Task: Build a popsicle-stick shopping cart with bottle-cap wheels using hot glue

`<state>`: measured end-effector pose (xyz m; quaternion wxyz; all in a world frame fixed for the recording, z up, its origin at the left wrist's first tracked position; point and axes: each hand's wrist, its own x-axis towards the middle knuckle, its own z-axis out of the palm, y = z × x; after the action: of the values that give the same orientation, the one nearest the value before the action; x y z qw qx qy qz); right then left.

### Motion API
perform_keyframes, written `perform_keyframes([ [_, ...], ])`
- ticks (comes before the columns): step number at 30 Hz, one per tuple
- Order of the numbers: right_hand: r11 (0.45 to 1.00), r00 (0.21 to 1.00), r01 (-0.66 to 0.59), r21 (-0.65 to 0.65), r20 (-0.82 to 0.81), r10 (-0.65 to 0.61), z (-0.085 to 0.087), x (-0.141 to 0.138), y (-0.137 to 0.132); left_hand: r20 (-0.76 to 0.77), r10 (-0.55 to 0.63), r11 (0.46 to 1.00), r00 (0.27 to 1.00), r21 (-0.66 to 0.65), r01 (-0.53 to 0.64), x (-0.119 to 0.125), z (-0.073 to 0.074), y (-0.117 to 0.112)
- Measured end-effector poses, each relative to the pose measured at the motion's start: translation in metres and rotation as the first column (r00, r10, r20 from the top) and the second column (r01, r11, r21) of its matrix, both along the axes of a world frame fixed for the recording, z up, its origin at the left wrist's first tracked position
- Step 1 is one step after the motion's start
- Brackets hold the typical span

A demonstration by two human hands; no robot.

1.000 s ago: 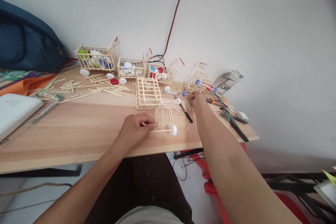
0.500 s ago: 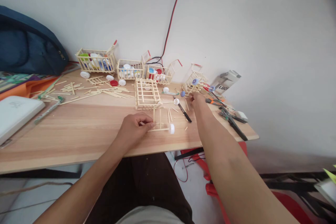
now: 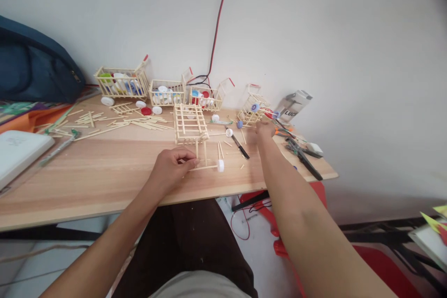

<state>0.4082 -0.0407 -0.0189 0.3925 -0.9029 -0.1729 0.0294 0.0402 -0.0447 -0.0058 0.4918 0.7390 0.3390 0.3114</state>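
Observation:
My left hand pinches a thin wooden stick near the front of the table. A white bottle cap sits on its right end like a wheel. Just behind stands a stick-built basket frame, with its handle sticks reaching toward my fingers. My right hand is stretched to the far right, beside a small stick cart with blue cap wheels. Its fingertips are hidden, so I cannot tell whether they hold anything. A loose blue cap lies to its left.
Several stick carts filled with caps line the wall. Loose sticks are scattered at left centre. A black pen, orange-handled pliers, a black tool and a box lie rightward. A white device sits left.
My right hand has moved slightly right, away from the loose blue cap. My left hand keeps its pinch on the stick. The whole view has shifted a little.

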Motion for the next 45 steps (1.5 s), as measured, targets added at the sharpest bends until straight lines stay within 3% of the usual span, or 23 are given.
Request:
perform_keyframes([
  [7,0.994,0.999,-0.009,-0.105,0.042,0.013,0.009,-0.009,0.0,0.015,0.014,1.0,1.0,-0.008,-0.013,-0.002,0.005,-0.001],
  [19,0.984,0.932,0.005,-0.18,0.358,0.061,0.018,-0.022,-0.007,0.009,0.018,0.999,1.0,-0.052,-0.017,-0.001,0.007,-0.003],
  [33,0.984,0.953,-0.003,-0.177,0.298,0.056,0.034,-0.026,-0.009,0.012,0.024,0.999,1.0,-0.037,-0.024,-0.002,0.007,-0.002],
  [37,0.978,0.959,-0.089,-0.19,0.25,0.136,0.052,-0.031,-0.02,0.023,0.035,0.998,0.999,-0.044,-0.034,-0.001,0.008,-0.002],
  [40,0.964,0.938,-0.216,-0.154,0.242,0.249,0.06,-0.05,-0.034,0.041,0.055,0.998,0.998,-0.029,-0.054,0.0,0.008,-0.002],
  [42,0.936,0.907,-0.335,-0.105,0.234,0.35,0.059,-0.073,-0.047,0.041,0.077,0.997,0.996,-0.025,-0.076,0.0,0.009,-0.001],
  [45,0.854,0.837,-0.521,-0.02,0.183,0.515,0.048,-0.112,-0.068,0.036,0.083,0.996,0.996,-0.017,-0.083,-0.002,0.012,0.001],
])
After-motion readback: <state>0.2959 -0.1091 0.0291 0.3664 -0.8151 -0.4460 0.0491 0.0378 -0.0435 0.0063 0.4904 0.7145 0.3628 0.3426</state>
